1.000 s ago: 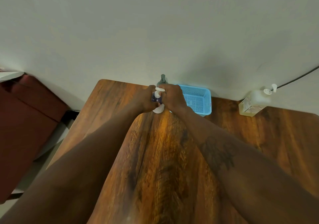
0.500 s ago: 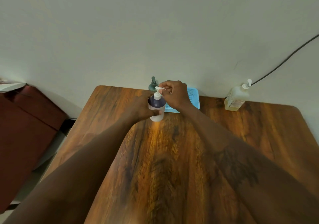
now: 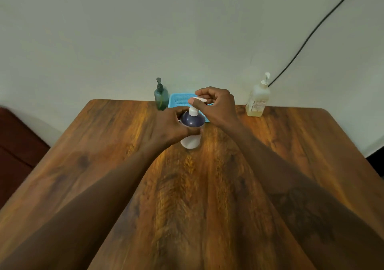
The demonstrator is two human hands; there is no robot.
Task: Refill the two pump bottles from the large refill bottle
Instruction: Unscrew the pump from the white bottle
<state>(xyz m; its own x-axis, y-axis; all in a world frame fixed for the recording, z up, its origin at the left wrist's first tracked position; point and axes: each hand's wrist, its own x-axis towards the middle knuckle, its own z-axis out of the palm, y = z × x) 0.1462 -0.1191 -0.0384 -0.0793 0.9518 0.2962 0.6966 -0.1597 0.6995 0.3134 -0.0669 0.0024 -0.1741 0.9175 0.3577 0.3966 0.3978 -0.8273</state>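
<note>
A white pump bottle with a dark purple top stands on the wooden table near the middle back. My left hand wraps around its body. My right hand pinches its white pump head from above. A small green pump bottle stands at the back edge, left of my hands. A larger clear bottle with yellowish liquid and a white pump stands at the back right, apart from both hands.
A light blue mesh basket sits against the wall behind the held bottle. A black cable runs down the wall toward the back right. A dark red piece of furniture stands left of the table.
The white bottle has come toward me, away from the basket, held in both hands. My right hand has shifted up onto the pump head. The view has tilted upward.
</note>
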